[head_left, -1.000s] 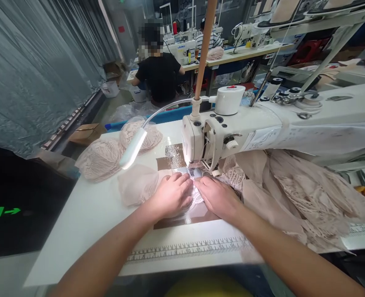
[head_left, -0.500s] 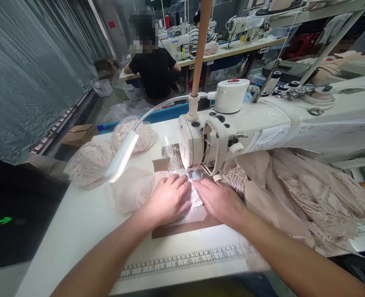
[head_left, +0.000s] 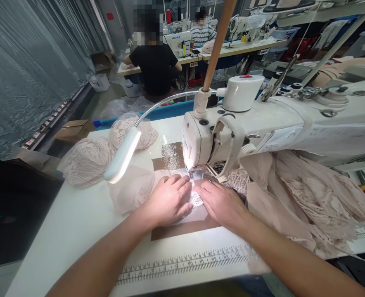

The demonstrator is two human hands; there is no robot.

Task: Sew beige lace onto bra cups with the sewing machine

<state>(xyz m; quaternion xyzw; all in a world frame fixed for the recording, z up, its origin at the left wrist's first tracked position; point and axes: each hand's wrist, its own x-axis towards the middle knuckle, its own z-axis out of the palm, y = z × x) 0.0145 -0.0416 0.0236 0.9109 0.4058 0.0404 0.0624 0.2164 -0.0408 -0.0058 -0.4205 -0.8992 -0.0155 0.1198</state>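
My left hand (head_left: 171,199) lies flat on a piece of pale pink lace fabric (head_left: 197,200), fingers stretched toward the presser foot and thumb apart. From the other side, my right hand (head_left: 221,202) rests its extended fingertips on the same lace; its thumb is mostly hidden. Both hands are just in front of the sewing machine's head (head_left: 197,142). The needle area (head_left: 191,174) sits between the fingertips, lit brightly. Sheer fabric (head_left: 131,189) spreads left of my left hand, and a larger heap of pink lace and mesh (head_left: 297,194) lies right of my right hand.
Two lace bundles (head_left: 88,163) lie at the table's left, below a bendable lamp (head_left: 123,154). A printed ruler (head_left: 182,264) runs along the front edge. A wooden rod (head_left: 218,45) rises by the machine head. Two people (head_left: 153,68) sit at machines beyond.
The camera view has shifted slightly, so the machine head appears a little farther right. My hands stay nearly in the same place on the lace.
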